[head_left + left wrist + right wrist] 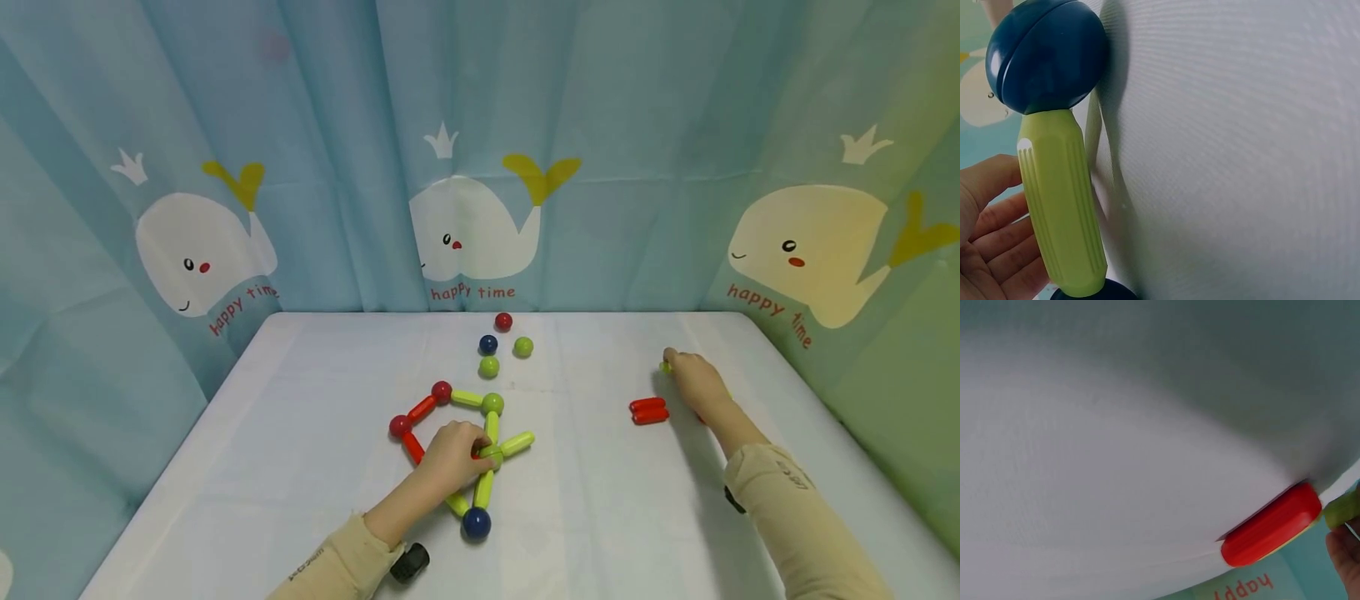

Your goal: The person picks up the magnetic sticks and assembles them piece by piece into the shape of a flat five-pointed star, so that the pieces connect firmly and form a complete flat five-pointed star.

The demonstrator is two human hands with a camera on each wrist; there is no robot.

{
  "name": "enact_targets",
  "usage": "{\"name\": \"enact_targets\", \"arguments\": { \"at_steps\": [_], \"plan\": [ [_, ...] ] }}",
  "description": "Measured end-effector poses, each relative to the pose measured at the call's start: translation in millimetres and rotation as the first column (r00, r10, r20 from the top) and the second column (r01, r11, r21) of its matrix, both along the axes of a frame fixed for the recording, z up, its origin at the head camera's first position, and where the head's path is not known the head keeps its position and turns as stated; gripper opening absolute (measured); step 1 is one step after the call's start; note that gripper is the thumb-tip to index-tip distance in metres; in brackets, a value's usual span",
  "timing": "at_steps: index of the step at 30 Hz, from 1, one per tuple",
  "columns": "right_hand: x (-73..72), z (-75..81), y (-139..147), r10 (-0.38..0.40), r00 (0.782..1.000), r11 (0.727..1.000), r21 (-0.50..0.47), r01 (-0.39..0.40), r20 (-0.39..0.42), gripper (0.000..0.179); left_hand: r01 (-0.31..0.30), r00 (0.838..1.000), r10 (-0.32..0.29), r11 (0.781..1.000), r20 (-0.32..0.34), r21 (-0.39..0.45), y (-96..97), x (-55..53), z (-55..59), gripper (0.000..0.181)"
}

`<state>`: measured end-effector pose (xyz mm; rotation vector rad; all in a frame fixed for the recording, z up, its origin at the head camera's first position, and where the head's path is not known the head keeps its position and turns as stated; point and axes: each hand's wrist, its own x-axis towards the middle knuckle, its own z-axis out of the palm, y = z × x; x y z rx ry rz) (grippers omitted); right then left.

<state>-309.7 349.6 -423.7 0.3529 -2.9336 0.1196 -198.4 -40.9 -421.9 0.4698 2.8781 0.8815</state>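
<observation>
In the head view, my left hand (448,457) pinches a green ball (492,455) at a joint of a ring of magnetic sticks and balls. A light green stick (519,443) juts right from that ball. The ring has red balls (401,427) at left, another green ball (492,404) at top and a blue ball (476,524) at its near corner; my left hand hides part of it. A green stick (1063,203) with a blue ball (1047,56) looms close in the left wrist view. Farther right, my right hand (697,383) pinches a green magnetic stick (665,367).
Two red sticks (648,411) lie left of my right hand. A red stick (1272,525) lies near that hand in the right wrist view. Several loose balls, including a blue one (488,345), sit toward the back of the white table (322,375). A whale-print curtain (637,100) stands behind.
</observation>
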Motion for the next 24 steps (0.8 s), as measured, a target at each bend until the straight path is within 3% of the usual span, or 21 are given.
{"name": "enact_targets", "arguments": {
  "at_steps": [8,16,24],
  "plan": [
    [1.9,9.4,-21,0.049,0.998,0.991,-0.121,-0.053,-0.037,0.018,-0.001,1.000,0.001,1.000,-0.008,0.007,-0.6,1.3,0.5,0.023],
    [6.9,13.0,-51,0.075,0.997,0.968,-0.239,-0.073,-0.001,0.025,0.001,1.000,-0.001,1.000,-0.015,0.006,-0.5,1.7,1.3,0.023],
    [20.0,17.8,-91,0.187,0.981,0.930,-0.314,-0.193,-0.049,0.025,0.001,1.000,-0.001,1.000,-0.017,0.009,-0.5,1.6,-0.6,0.024]
  ]
}}
